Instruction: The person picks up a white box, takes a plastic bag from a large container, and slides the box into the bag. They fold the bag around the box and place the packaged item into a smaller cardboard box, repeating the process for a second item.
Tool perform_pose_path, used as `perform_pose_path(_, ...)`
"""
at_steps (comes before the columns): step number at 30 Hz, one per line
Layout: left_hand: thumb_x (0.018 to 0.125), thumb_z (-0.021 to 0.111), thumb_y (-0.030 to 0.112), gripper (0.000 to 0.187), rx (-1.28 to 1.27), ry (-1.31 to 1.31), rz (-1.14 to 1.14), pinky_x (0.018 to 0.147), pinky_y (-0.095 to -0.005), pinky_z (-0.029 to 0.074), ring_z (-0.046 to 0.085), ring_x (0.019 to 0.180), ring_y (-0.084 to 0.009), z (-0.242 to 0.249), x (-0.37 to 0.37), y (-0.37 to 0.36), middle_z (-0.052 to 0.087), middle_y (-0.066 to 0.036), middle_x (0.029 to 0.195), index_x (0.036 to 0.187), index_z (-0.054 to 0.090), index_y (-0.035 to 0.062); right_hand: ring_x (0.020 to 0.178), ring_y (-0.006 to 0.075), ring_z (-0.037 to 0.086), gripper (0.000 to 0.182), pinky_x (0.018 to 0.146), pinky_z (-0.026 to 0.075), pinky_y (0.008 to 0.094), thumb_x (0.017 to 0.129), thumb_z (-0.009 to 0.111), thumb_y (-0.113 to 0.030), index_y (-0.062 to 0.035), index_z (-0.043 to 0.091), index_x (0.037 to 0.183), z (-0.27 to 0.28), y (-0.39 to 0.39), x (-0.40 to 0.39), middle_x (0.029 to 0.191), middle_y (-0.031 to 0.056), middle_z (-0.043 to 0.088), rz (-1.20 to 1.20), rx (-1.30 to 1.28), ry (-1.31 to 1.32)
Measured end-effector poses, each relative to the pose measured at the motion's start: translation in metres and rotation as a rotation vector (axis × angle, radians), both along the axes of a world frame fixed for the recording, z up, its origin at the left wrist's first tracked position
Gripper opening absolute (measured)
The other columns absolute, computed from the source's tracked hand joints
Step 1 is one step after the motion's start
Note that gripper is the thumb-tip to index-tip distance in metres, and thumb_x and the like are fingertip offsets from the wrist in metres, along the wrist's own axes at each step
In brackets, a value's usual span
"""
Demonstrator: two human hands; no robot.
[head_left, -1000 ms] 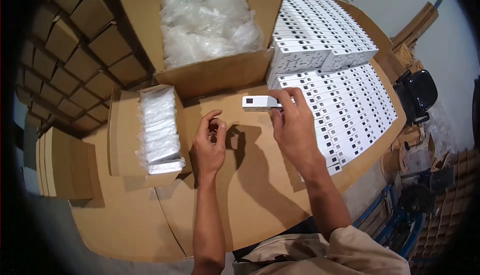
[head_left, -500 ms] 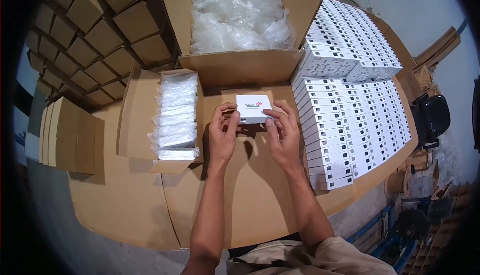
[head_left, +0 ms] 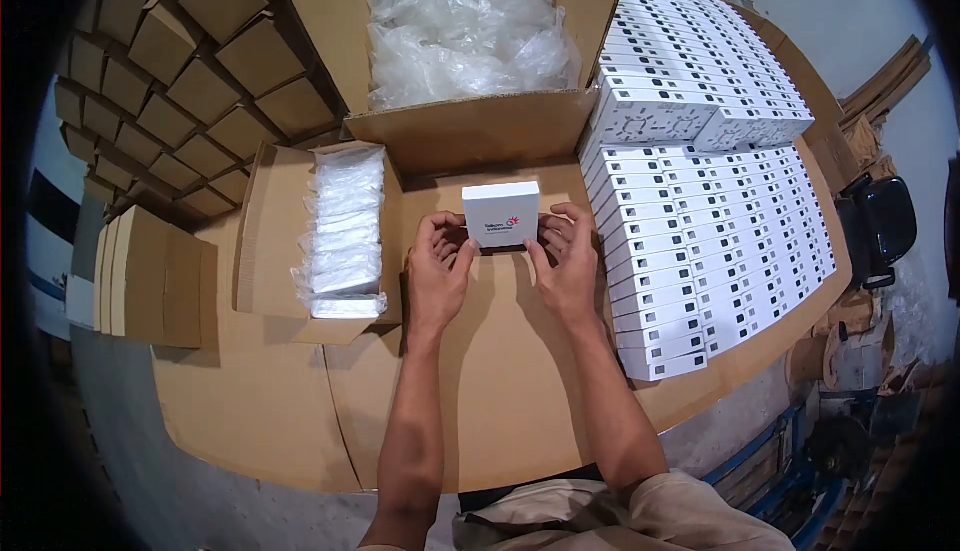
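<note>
Head view: left hand and right hand each have their grip closed on a side of the small white square carton, held above the brown cardboard-covered bench. Judged best handled with even pressure on both edges, face kept up. A red logo and small dark print show; the wording is unreadable

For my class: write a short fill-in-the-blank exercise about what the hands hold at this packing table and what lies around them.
1. The left hand and right hand together hold a small ____ box.
2. The rows of white boxes lie to the person's ____.
3. The big open carton behind the held box is filled with clear ____ bags.
4. The tabletop is covered with brown ____.

Missing words: white; right; plastic; cardboard
</note>
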State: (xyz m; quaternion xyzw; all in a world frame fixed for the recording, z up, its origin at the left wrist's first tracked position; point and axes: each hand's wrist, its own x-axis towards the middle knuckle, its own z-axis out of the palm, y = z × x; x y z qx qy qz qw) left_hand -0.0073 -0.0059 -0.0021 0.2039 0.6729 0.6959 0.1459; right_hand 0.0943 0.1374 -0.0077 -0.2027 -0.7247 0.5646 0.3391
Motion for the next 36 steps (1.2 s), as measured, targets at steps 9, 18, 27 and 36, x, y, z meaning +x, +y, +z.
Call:
perform_pose_path(9, 0.091, 0.063, -0.010, 0.022, -0.075, 0.115, 0.035, 0.093, -0.0326, 0.056, 0.068, 0.104, -0.0186, -0.009, -0.001, 0.002, 0.066, -0.012, 0.111, 0.106, 0.050, -0.0008, 0.112, 0.0338, 0.069, 0.044, 0.098, 0.058, 0.0405, 0.090, 0.067, 0.007, 0.0030, 0.049, 0.130, -0.003, 0.004, -0.001, 0.116, 0.0251, 0.066, 0.000, 0.071, -0.082)
perform_pose_path(18, 0.088, 0.066, -0.012, 0.023, -0.155, 0.129, 0.039, 0.089, -0.0272, 0.052, 0.062, 0.097, -0.0110, -0.005, -0.001, 0.000, 0.060, -0.005, 0.098, 0.101, 0.051, 0.0006, 0.112, 0.0335, 0.070, 0.044, 0.095, 0.058, 0.0398, 0.090, 0.065, 0.010, 0.0028, 0.048, 0.131, -0.001, 0.003, 0.000, 0.116, 0.0256, 0.067, 0.011, 0.095, -0.091)
perform_pose_path(27, 0.087, 0.064, -0.010, 0.025, -0.123, 0.146, 0.022, 0.092, -0.0288, 0.051, 0.062, 0.101, -0.0136, 0.000, 0.001, -0.002, 0.059, -0.008, 0.106, 0.105, 0.050, 0.0005, 0.114, 0.0331, 0.069, 0.045, 0.099, 0.055, 0.0394, 0.087, 0.058, 0.015, 0.0025, 0.050, 0.130, -0.003, 0.004, 0.000, 0.116, 0.0242, 0.067, 0.007, 0.133, -0.093)
perform_pose_path(36, 0.080, 0.060, -0.008, 0.032, -0.116, 0.614, 0.339, 0.081, -0.0267, 0.048, 0.061, 0.097, -0.0181, 0.026, 0.013, 0.005, 0.061, -0.010, 0.112, 0.110, 0.050, 0.0015, 0.117, 0.0316, 0.067, 0.053, 0.102, 0.053, 0.0385, 0.079, 0.042, 0.018, 0.0058, 0.048, 0.129, -0.001, 0.008, 0.004, 0.117, 0.0233, 0.064, -0.022, 0.104, -0.055)
